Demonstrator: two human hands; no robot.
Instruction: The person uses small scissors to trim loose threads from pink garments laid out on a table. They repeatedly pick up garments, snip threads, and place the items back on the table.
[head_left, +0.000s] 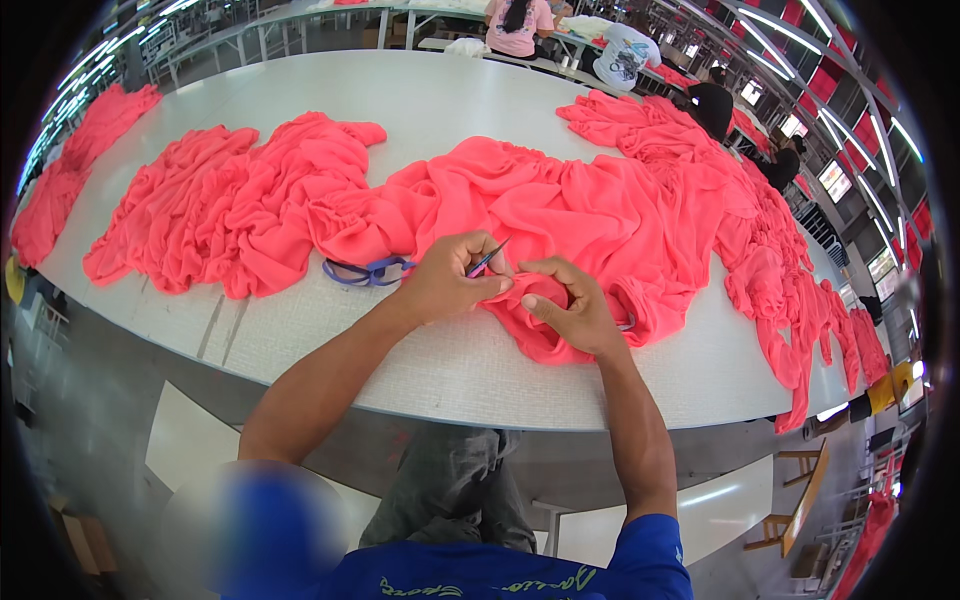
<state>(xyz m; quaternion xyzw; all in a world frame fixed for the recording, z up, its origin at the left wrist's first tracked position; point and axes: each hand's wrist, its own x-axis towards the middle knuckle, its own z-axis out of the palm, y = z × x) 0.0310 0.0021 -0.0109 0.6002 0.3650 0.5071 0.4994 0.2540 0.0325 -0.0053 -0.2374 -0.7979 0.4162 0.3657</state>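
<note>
My left hand (459, 276) is closed around a slim, sharp-pointed tool (486, 258), its dark tip standing up past the fingers. Its thumb and fingertips meet at the edge of a coral-pink garment (540, 196) of thin gathered fabric. My right hand (574, 304) rests on the same garment, thumb and index finger apart with folds showing between them. Its other fingers are mostly hidden, so a grip on the cloth cannot be made out. Just left of my left hand lie two blue loops (364, 272), possibly scissor handles, partly covered.
More coral garments lie heaped on the pale table (465, 386) at the left (217, 202) and right (765, 255). The table's near edge runs before my body. Low white benches (675, 517) stand below it. Several people (517, 26) are beyond the far edge.
</note>
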